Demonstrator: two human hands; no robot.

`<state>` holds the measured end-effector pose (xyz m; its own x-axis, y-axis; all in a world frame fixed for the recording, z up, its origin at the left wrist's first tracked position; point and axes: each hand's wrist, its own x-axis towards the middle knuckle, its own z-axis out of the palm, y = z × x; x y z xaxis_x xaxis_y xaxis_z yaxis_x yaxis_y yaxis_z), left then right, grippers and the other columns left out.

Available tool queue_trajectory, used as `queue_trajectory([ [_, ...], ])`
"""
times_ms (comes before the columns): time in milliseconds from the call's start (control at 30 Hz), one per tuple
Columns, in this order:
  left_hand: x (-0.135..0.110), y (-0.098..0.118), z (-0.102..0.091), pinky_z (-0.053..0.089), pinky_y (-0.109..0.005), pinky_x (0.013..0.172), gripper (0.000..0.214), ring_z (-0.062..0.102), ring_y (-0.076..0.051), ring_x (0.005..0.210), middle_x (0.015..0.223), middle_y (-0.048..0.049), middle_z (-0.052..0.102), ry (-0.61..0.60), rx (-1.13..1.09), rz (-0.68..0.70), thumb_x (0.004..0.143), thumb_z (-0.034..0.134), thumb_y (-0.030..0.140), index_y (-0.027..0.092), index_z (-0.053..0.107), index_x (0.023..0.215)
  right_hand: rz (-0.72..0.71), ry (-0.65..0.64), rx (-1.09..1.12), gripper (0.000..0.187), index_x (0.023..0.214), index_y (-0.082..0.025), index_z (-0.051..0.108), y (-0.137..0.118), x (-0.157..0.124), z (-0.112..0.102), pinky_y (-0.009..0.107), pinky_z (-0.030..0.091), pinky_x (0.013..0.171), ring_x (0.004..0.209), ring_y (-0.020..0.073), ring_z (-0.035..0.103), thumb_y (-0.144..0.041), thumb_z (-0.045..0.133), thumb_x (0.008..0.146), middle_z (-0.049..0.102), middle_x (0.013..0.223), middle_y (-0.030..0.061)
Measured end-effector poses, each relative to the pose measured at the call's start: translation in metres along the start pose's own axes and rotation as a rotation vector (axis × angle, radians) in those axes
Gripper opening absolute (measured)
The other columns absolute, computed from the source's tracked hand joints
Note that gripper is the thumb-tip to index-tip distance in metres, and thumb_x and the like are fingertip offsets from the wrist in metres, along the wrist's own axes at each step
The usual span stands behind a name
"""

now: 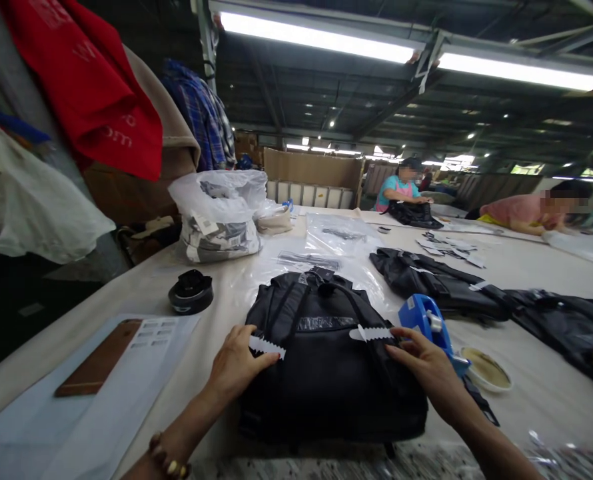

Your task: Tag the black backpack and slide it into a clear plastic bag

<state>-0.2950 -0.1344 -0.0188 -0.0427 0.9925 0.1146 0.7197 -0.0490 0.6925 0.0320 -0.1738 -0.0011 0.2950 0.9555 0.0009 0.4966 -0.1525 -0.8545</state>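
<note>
Where a black backpack (326, 380) lies near the counter's (551, 380) edge, half-open left hand (236, 359) and right hand (421, 360) touch white serrated strips (268, 347).

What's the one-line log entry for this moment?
Left hand: touching white serrated strip; right hand: touching another white serrated strip; between hands: black backpack; near right hand: blue plastic tape dispenser

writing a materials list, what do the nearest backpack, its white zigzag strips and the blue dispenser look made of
Backpack: probably coated fabric or imitation leather, black with a soft sheen.
Strips: paper or thin plastic, matt white, flat with crisp toothed edges.
Dispenser: likely moulded plastic, smooth blue, rounded edges.
</note>
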Motion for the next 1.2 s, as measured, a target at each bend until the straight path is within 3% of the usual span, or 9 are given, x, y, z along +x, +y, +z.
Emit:
queue_trajectory([
  [100,0.002,-0.001,0.005,0.041,-0.041,0.094,0.054,0.048,-0.03,0.112,0.113,-0.0107,0.054,-0.038,0.148,0.024,0.067,0.064,0.045,0.016,0.055,0.111,-0.08,0.039,-0.13,0.051,0.1,-0.018,0.057,0.016,-0.001,0.006,0.032,0.048,0.058,0.063,0.0204,0.06,-0.053,0.048,0.064,0.059,0.066,0.0009],
  [300,0.011,-0.002,0.01,0.04,-0.044,0.092,0.051,0.049,-0.032,0.109,0.109,-0.0118,0.057,-0.072,0.15,0.021,0.062,0.065,0.044,0.016,0.056,0.103,-0.219,0.153,-0.33,0.044,0.102,-0.019,0.063,0.022,-0.001,0.01,0.048,0.042,0.092,0.101,0.0312,0.056,-0.042,0.044,0.07,0.06,0.103,0.0121],
  [367,0.014,-0.005,0.011,0.044,-0.039,0.084,0.055,0.056,-0.029,0.099,0.1,-0.0093,0.061,-0.101,0.101,-0.003,0.061,0.065,0.048,0.016,0.054,0.104,-0.266,0.138,-0.365,0.051,0.112,-0.017,0.061,0.02,0.007,0.006,0.049,0.035,0.101,0.116,0.0331,0.047,-0.039,0.048,0.067,0.053,0.119,0.014],
  [467,0.014,-0.012,0.015,0.047,-0.034,0.074,0.064,0.061,-0.025,0.084,0.088,-0.005,0.063,-0.117,0.025,-0.042,0.06,0.063,0.054,0.016,0.051,0.11,-0.299,0.005,-0.353,0.072,0.132,-0.015,0.045,0.027,0.025,0.003,0.044,0.024,0.111,0.132,0.0289,0.032,-0.038,0.051,0.064,0.036,0.141,0.0132],
  [600,0.009,-0.014,0.022,0.046,-0.036,0.077,0.073,0.059,-0.028,0.092,0.095,-0.0074,0.062,-0.065,-0.029,-0.099,0.058,0.061,0.058,0.016,0.047,0.116,-0.271,-0.147,-0.297,0.078,0.137,-0.014,0.037,0.048,0.043,0.005,0.043,0.025,0.112,0.131,0.0259,0.036,-0.051,0.044,0.069,0.039,0.14,0.0133],
  [833,0.005,0.004,0.024,0.039,-0.04,0.097,0.076,0.052,-0.027,0.11,0.118,-0.0077,0.056,0.027,-0.056,-0.055,0.057,0.062,0.052,0.019,0.044,0.122,-0.283,-0.133,-0.224,0.076,0.138,-0.019,0.037,0.064,0.037,0.004,0.045,0.024,0.112,0.131,0.0272,0.035,-0.056,0.044,0.071,0.039,0.139,0.0112],
  [933,0.004,-0.006,0.033,0.037,-0.042,0.1,0.069,0.05,-0.027,0.112,0.119,-0.0098,0.054,-0.04,-0.045,-0.051,0.062,0.054,0.053,0.018,0.048,0.121,-0.3,-0.08,-0.259,0.071,0.136,-0.018,0.04,0.067,0.031,0.007,0.047,0.026,0.111,0.128,0.0272,0.038,-0.053,0.04,0.074,0.043,0.136,0.0115],
  [1067,0.008,-0.015,0.036,0.04,-0.045,0.097,0.067,0.054,-0.029,0.105,0.112,-0.0133,0.057,-0.123,-0.009,-0.07,0.062,0.051,0.054,0.014,0.053,0.116,-0.241,-0.115,-0.321,0.075,0.138,-0.013,0.037,0.065,0.029,0.01,0.046,0.028,0.111,0.129,0.0256,0.038,-0.051,0.036,0.073,0.042,0.138,0.0121],
  [1200,0.014,0.012,0.012,0.035,-0.048,0.103,0.075,0.043,-0.032,0.124,0.132,-0.016,0.047,-0.247,0.297,-0.03,0.064,0.056,0.04,0.015,0.041,0.133,-0.253,-0.095,-0.44,0.073,0.138,-0.013,0.038,0.061,0.03,0.011,0.045,0.029,0.111,0.131,0.0238,0.038,-0.048,0.032,0.074,0.041,0.141,0.0105],
])
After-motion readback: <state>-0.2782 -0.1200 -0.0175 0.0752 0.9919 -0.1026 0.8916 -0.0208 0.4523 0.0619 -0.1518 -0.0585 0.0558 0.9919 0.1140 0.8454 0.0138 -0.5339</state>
